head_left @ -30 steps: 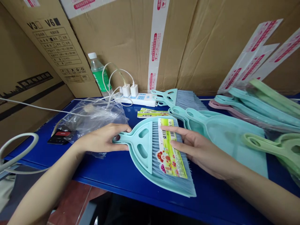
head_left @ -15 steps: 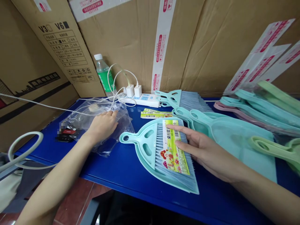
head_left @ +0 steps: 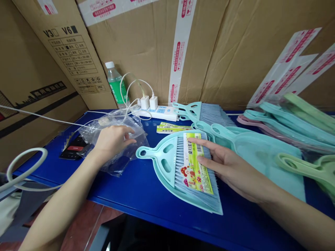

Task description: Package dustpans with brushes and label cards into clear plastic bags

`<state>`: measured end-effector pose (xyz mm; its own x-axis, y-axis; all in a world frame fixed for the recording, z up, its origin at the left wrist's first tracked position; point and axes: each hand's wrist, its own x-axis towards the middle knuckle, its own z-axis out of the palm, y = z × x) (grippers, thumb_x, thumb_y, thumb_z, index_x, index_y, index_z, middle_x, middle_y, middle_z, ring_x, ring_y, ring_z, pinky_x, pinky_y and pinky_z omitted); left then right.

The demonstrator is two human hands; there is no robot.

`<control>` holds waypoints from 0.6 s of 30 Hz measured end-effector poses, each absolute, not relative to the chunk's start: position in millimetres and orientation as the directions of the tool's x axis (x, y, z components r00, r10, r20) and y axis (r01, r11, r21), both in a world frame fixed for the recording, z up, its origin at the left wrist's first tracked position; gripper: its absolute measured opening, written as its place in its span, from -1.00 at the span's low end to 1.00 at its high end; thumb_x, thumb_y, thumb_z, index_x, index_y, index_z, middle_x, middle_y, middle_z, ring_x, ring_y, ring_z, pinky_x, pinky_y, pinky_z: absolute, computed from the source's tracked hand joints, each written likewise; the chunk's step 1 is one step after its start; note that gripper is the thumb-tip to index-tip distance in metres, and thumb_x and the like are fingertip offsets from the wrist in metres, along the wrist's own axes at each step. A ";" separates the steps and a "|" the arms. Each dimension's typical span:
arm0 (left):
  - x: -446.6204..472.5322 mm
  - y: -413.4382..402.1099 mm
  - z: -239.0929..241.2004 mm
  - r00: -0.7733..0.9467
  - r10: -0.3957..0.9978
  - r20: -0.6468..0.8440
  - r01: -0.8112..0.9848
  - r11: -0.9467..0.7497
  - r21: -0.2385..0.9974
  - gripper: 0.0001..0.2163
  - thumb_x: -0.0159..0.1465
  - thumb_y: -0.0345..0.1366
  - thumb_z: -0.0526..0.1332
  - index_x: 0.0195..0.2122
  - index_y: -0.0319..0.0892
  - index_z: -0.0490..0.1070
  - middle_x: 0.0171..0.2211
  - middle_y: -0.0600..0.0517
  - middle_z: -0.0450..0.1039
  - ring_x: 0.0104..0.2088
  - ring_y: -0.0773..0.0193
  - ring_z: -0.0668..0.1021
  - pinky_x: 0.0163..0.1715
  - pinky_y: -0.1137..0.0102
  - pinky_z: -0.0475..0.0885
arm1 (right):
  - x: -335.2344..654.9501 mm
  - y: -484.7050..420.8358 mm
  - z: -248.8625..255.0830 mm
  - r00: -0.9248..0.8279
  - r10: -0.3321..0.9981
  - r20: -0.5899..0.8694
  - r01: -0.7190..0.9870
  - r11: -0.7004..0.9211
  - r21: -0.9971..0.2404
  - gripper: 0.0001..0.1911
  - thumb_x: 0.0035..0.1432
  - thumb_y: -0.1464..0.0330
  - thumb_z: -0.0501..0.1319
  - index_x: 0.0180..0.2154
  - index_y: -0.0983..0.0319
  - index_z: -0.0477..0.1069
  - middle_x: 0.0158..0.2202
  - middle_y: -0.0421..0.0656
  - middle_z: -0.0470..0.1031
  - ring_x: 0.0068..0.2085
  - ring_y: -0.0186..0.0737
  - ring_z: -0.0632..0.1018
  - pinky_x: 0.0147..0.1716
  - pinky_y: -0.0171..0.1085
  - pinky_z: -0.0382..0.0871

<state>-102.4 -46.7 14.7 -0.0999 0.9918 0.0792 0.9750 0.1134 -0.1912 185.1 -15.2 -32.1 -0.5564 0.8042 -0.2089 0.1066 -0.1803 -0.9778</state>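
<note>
My right hand (head_left: 230, 164) grips the bristle end of a small turquoise brush (head_left: 170, 160) nested in its matching dustpan (head_left: 157, 170). Its thumb and index finger press on a yellow-green printed card (head_left: 196, 164) that lies over the blue bristles; the other fingers are partly hidden at the far edge. The handles point left. My left hand (head_left: 113, 141) hovers over a crumpled clear plastic bag (head_left: 136, 134), with thumb and index finger apart and nothing visible between them. The hand hides part of the bag.
Behind the bag stand a green-labelled bottle (head_left: 116, 85) and a power strip (head_left: 163, 113) with chargers and white cables. More printed cards (head_left: 170, 129), a brush (head_left: 214, 111), and turquoise dustpans (head_left: 267, 153) lie on the blue table. Bagged sets (head_left: 295, 122) sit right; a phone (head_left: 74, 148) left.
My left hand has drawn back from the bag and its thumb and index finger have parted, uncovering more of the bag. My right hand keeps its grip; the brush and dustpan shift slightly right.
</note>
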 end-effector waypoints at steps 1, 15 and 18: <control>-104.8 -47.3 15.1 -0.075 0.993 0.096 0.981 0.091 -0.172 -0.80 0.24 -0.25 0.28 -0.11 -0.07 0.57 -0.37 0.04 0.61 -0.36 0.13 0.62 -0.40 0.38 0.40 | 185.4 -14.9 -30.5 -0.557 0.806 -0.198 0.104 -0.169 -0.980 -0.24 0.03 0.05 0.36 0.24 0.10 0.29 0.10 -0.07 0.53 0.02 -0.01 0.58 0.03 -0.02 0.50; -100.7 -69.0 10.7 0.702 0.712 -0.013 0.681 -0.665 0.306 -0.81 0.29 -0.54 0.11 -0.30 -0.16 0.47 -0.28 0.02 0.57 -0.27 0.29 0.58 -0.28 0.44 0.41 | 210.5 0.5 5.0 -0.381 0.922 -0.068 0.157 -0.007 -0.988 -0.24 -0.14 0.01 0.41 0.13 0.04 0.38 -0.03 -0.10 0.60 -0.11 -0.01 0.63 -0.02 0.03 0.53; -93.9 -73.7 14.4 0.724 0.686 -0.073 0.653 -0.647 0.394 -0.84 0.30 -0.51 0.17 -0.29 -0.14 0.48 -0.27 0.02 0.58 -0.25 0.28 0.59 -0.26 0.43 0.42 | 208.6 1.9 3.9 -0.362 0.927 -0.098 0.187 -0.030 -0.982 -0.16 -0.23 0.03 0.44 0.13 0.09 0.37 0.03 -0.06 0.56 -0.02 0.05 0.60 0.05 0.04 0.49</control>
<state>-93.9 -73.7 14.4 0.7239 0.6860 -0.0731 0.6528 -0.6468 0.3944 208.6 1.9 3.9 -0.3623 0.9269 -0.0976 0.1871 -0.0303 -0.9819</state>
